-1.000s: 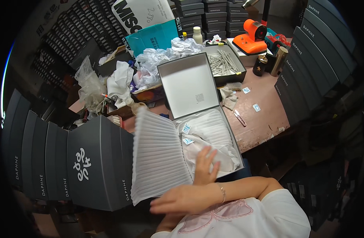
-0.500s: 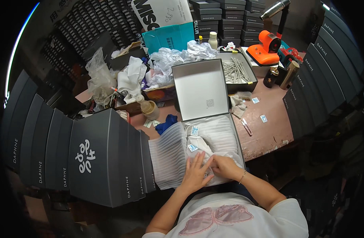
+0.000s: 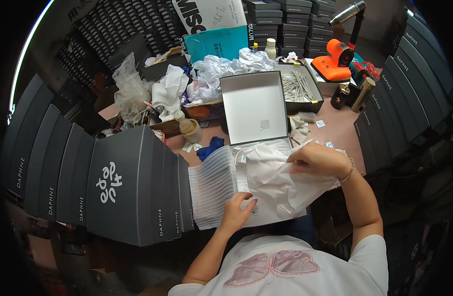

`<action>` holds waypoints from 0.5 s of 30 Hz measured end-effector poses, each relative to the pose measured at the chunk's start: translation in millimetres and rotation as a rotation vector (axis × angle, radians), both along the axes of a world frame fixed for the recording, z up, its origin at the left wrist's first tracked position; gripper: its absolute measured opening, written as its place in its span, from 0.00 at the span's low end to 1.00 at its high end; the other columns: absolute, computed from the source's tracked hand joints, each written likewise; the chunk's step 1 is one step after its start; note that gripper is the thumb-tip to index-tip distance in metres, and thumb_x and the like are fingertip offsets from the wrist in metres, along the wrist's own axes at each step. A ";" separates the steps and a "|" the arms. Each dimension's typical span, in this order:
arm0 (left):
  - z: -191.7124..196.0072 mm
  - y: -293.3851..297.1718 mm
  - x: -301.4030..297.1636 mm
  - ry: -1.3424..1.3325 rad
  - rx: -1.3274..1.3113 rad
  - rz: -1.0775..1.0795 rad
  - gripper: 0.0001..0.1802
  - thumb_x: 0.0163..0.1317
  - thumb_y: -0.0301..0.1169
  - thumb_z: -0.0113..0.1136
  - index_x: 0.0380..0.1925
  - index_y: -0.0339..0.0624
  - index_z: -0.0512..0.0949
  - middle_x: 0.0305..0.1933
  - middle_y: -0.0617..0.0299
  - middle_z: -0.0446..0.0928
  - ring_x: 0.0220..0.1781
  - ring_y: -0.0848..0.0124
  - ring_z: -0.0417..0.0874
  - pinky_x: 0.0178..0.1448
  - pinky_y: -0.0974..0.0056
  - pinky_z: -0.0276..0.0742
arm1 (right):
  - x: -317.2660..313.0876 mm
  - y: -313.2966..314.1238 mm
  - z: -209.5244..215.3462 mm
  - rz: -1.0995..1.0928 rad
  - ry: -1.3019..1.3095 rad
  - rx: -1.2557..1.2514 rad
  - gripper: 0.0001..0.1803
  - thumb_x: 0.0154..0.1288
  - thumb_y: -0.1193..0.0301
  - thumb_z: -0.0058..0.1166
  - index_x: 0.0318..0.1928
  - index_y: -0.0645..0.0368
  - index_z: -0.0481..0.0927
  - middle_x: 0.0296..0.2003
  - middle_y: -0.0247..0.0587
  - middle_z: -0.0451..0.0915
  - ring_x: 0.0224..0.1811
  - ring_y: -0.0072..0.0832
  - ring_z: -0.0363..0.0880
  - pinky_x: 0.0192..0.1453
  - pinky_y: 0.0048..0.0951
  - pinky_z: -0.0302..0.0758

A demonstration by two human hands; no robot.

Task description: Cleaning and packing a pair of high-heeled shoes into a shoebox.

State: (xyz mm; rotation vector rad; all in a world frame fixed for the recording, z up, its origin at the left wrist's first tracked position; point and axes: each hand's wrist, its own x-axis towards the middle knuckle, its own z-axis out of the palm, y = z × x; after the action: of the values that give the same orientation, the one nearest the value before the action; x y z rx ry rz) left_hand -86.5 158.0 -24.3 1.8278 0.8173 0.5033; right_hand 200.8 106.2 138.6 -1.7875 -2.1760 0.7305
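A shoebox (image 3: 253, 109) stands in front of me with its white-lined lid raised at the back. My right hand (image 3: 319, 159) pinches a crumpled sheet of white tissue paper (image 3: 281, 185), holding it lifted over the box's right side. My left hand (image 3: 238, 209) rests low at the box's near left part, fingers bent and thumb apart, seemingly holding nothing. Beside its thumb lies a small blue-and-white sachet (image 3: 254, 209); another sachet (image 3: 243, 159) sits farther back in the box. Ribbed translucent foam wrap (image 3: 211, 185) hangs out over the left side. The tissue hides most of the contents.
Dark shoeboxes (image 3: 120, 187) stand stacked at left, with more boxes (image 3: 409, 93) at right. Behind the lid are crumpled paper (image 3: 216, 71), a box of white sticks (image 3: 298, 85) and an orange device (image 3: 332, 64). A pump bottle (image 3: 188, 128) and blue cloth (image 3: 210, 148) lie left.
My right hand has moved right and up, drawing the tissue paper out across the box. My left hand has shifted slightly down, away from the right hand. The view has tilted a little.
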 end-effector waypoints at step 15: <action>53.6 8.1 -57.7 -0.741 -0.507 0.157 0.74 0.43 0.77 0.57 0.75 0.49 0.28 0.80 0.49 0.34 0.80 0.54 0.41 0.77 0.49 0.50 | -74.0 -18.8 -80.8 -0.162 0.635 0.244 0.12 0.69 0.70 0.54 0.49 0.62 0.80 0.36 0.43 0.84 0.35 0.31 0.82 0.43 0.28 0.77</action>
State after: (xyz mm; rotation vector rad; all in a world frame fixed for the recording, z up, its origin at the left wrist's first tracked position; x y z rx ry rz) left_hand -144.2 166.1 29.3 0.9956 0.5031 0.9073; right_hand 126.8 87.4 57.8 -1.3483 -1.6027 0.8128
